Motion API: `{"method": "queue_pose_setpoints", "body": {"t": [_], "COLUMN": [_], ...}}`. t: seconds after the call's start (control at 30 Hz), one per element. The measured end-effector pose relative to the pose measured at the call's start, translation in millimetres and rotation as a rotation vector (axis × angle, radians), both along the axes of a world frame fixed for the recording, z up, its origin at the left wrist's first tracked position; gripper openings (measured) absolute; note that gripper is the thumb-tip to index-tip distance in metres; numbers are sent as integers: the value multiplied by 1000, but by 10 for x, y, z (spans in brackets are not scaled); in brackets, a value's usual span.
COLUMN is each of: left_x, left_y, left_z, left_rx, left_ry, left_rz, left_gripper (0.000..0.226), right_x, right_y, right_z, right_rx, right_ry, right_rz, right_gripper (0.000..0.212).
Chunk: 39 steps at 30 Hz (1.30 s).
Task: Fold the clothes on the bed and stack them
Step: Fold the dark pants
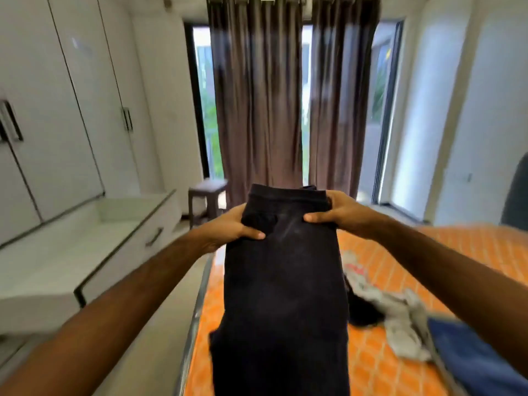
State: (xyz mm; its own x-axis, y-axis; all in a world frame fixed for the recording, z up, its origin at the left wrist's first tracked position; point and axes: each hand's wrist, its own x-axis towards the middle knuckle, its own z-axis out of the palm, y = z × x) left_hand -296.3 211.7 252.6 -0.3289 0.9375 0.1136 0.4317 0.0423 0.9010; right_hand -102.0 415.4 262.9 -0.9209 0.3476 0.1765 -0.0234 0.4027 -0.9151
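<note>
From the head camera we see both our arms stretched out in front of us, holding up a dark pair of trousers [285, 281] by its upper end. Our left hand [228, 228] grasps the left edge of the garment, thumb across the front of the cloth and fingers hidden behind it. Our right hand [337, 211] grasps the right edge near the waistband in the same way, thumb on the front, fingers wrapped behind. The trousers hang straight down from the two hands, above the near left part of the bed [400, 252], and their lower end runs out of the bottom of the picture, so we cannot tell whether it touches the mattress.

The bed has an orange cover with a pale diamond pattern. On it, to the right of the hanging trousers, lies a crumpled grey garment [400, 312] with a bit of red and white print at its far end, and a dark piece [363, 310] lies just beside it, partly hidden by the trousers. Nearer to us on the right lies a blue garment [471, 358], touching the grey one.

Left of the bed we see white wardrobe doors [57, 110] with dark handles and a low white drawer unit [120, 232] below them. Straight ahead hang brown curtains [257, 95] in front of glass doors, and a small dark stool [207, 200] stands by them. The picture is somewhat blurred
</note>
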Motion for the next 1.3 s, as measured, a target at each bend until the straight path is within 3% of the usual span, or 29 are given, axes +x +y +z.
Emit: {"method": "queue_pose_setpoints", "body": {"t": [0.17, 0.37, 0.47, 0.6, 0.73, 0.8, 0.87, 0.9, 0.97, 1.07, 1.13, 1.23, 1.3], "left_x": [-59, 73, 90, -313, -911, -1218, -1494, -1570, -1566, -1064, -682, -321, -177], "left_y": [-148, -678, -700, -435, 324, 782, 1112, 1200, 1239, 840, 487, 77, -66], "left_z": [-1299, -1958, -2004, -1742, -1458, -1432, -1537, -1654, -2189, -3305, -3881, -4334, -4326], "left_rx": [-326, -796, -833, -656, -335, -77, 134, 118, -131, -397, -557, -546, -475], "left_ry": [39, -109, -99, -157, -9, 123, 230, 286, 344, 205, 76, -65, -288], "left_rz": [-62, -540, -726, -460, -154, 226, 607, 702, 689, 515, 485, 640, 663], "left_gripper": [61, 59, 55, 59, 55, 57, 59, 60, 72, 101, 110, 95, 83], "right_x": [27, 204, 178, -19, -720, -1200, -1536, -1608, -1603, -1181, -838, -398, -235], "right_y": [-200, -461, -543, -299, 470, 911, 1245, 1282, 1178, 723, 441, 95, 18], "right_z": [-1402, -2025, -2137, -1938, -1356, -1193, -1370, -1550, -2225, -3570, -4253, -4599, -4654], "right_rx": [-53, -108, -151, -274, -37, 108, 385, 465, 358, 143, 84, 88, -78], "right_ry": [-248, -711, -777, -737, -569, -361, -199, -199, -314, -698, -828, -782, -690], "right_rz": [58, 547, 745, 566, 248, -138, -585, -693, -649, -372, -343, -435, -550], "right_gripper": [50, 44, 42, 45, 40, 38, 44, 47, 54, 85, 99, 90, 88]}}
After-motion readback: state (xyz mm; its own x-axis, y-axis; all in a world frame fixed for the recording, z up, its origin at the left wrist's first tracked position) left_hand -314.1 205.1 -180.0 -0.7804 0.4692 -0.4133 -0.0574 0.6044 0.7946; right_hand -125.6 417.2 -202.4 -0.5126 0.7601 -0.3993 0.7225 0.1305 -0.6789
